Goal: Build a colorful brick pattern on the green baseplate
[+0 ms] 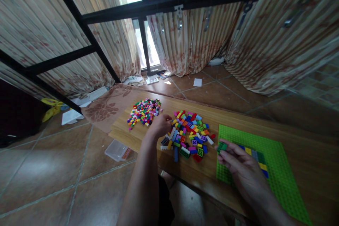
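bright green baseplate, multicoloured bricks

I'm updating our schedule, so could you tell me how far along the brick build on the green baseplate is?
Early. Done: one short row of bricks sits on the green baseplate. In hand: the right hand holds a green brick at its edge; the left hand is in the loose bricks. Left: most studs bare.

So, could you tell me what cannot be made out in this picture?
Head view:
left hand: its back hides whether it grips a brick from the mixed pile.
brick row on the green baseplate: partly under the right hand, which pinches a green brick.
small brick pile: pieces too small to tell shapes.
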Motion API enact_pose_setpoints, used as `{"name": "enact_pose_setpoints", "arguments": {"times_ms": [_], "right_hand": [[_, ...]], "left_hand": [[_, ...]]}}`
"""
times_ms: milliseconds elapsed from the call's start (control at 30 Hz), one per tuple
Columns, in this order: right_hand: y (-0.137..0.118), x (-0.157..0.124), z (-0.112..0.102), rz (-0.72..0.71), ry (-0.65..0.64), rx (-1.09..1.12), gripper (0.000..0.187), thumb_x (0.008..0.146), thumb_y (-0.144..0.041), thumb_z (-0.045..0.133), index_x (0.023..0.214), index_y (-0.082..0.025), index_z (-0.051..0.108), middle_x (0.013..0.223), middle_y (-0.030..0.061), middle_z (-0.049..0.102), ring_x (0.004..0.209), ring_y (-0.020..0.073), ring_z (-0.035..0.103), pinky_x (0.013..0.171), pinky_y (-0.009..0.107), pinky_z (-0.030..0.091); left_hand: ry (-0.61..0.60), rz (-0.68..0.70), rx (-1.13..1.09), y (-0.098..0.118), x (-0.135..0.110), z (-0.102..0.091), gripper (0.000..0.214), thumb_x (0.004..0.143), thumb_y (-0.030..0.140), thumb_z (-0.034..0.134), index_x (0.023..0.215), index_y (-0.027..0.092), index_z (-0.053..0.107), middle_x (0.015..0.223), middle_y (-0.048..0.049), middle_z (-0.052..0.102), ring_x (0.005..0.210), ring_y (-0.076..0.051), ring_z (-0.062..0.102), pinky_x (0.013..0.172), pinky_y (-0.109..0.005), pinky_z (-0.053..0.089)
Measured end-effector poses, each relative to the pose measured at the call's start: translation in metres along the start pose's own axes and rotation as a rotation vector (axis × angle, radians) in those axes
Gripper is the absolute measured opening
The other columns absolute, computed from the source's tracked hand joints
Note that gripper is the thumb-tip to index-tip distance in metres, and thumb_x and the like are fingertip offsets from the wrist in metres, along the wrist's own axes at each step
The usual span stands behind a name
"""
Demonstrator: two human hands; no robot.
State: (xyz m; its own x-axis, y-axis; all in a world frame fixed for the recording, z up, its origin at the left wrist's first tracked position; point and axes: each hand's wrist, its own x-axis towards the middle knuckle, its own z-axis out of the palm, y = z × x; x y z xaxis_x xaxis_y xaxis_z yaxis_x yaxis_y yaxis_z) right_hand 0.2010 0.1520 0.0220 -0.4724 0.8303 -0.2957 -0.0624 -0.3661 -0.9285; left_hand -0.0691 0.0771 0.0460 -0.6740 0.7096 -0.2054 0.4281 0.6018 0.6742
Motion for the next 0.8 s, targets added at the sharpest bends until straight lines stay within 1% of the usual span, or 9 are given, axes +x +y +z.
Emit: {"name": "enact_pose_setpoints", "arguments": {"times_ms": [100,167,300,400,500,600,700,800], "right_hand": [[0.001,0.0,-0.001,0.0,-0.001,-0.011,0.043,0.063,-0.041,0.086,0.104,-0.03,0.075,0.084,-0.0014,0.061,0.069,0.0113,0.06,0.062,0.022,0.053],[0.001,0.0,-0.001,-0.002,0.002,-0.012,0.043,0.063,-0.041,0.086,0.103,-0.03,0.075,0.083,-0.0012,0.061,0.069,0.0115,0.06,0.062,0.022,0.052],[0.002,0.002,0.0,-0.011,-0.005,0.0,0.041,0.064,-0.04,0.086,0.102,-0.029,0.075,0.082,-0.0014,0.062,0.068,0.0111,0.059,0.062,0.022,0.051],[0.002,0.002,0.0,-0.023,-0.012,-0.003,0.04,0.066,-0.039,0.085,0.104,-0.029,0.075,0.084,-0.0007,0.064,0.069,0.0116,0.059,0.062,0.023,0.05],[0.001,0.001,0.002,-0.038,-0.019,-0.001,0.039,0.066,-0.039,0.084,0.103,-0.028,0.075,0.086,-0.0001,0.066,0.069,0.0121,0.059,0.062,0.024,0.05],[-0.002,0.0,0.003,-0.034,-0.016,0.006,0.04,0.065,-0.04,0.085,0.102,-0.028,0.075,0.087,0.0004,0.067,0.068,0.0121,0.059,0.062,0.024,0.05],[-0.004,0.0,0.004,-0.032,0.004,-0.001,0.042,0.062,-0.041,0.086,0.101,-0.027,0.076,0.084,0.0008,0.066,0.066,0.0129,0.059,0.061,0.025,0.05],[-0.005,0.0,0.003,-0.034,0.01,0.001,0.044,0.06,-0.041,0.087,0.1,-0.026,0.076,0.084,0.0013,0.065,0.066,0.0135,0.06,0.061,0.026,0.052]], "left_hand": [[-0.036,0.015,-0.106,0.004,0.0,-0.002,0.033,0.084,0.012,0.05,0.11,0.01,0.069,0.08,-0.0079,0.074,0.062,-0.013,0.065,0.061,-0.022,0.049],[-0.021,0.03,-0.147,0.006,0.001,-0.004,0.035,0.084,0.01,0.048,0.112,0.009,0.068,0.084,-0.0092,0.074,0.065,-0.013,0.065,0.062,-0.023,0.05],[0.122,0.062,-0.025,0.012,0.002,-0.004,0.032,0.084,0.013,0.051,0.11,0.01,0.07,0.088,-0.0103,0.074,0.075,-0.017,0.067,0.071,-0.026,0.051],[0.161,0.136,0.099,0.019,0.003,0.004,0.028,0.084,0.016,0.056,0.106,0.015,0.073,0.093,-0.009,0.074,0.085,-0.019,0.067,0.081,-0.029,0.051],[0.137,0.26,0.216,0.025,0.003,0.016,0.027,0.082,0.015,0.058,0.103,0.02,0.075,0.102,-0.008,0.072,0.096,-0.02,0.064,0.093,-0.031,0.048],[0.073,0.344,0.287,0.027,0.002,0.024,0.033,0.08,0.01,0.057,0.104,0.022,0.076,0.11,-0.0086,0.069,0.103,-0.021,0.062,0.098,-0.031,0.046],[0.023,0.357,0.351,0.027,0.001,0.027,0.041,0.077,0.008,0.057,0.109,0.024,0.074,0.115,-0.0096,0.066,0.11,-0.023,0.059,0.098,-0.032,0.045],[0.007,0.336,0.412,0.028,-0.001,0.026,0.043,0.075,0.009,0.058,0.112,0.026,0.073,0.119,-0.0099,0.063,0.111,-0.025,0.058,0.097,-0.033,0.045]]}}
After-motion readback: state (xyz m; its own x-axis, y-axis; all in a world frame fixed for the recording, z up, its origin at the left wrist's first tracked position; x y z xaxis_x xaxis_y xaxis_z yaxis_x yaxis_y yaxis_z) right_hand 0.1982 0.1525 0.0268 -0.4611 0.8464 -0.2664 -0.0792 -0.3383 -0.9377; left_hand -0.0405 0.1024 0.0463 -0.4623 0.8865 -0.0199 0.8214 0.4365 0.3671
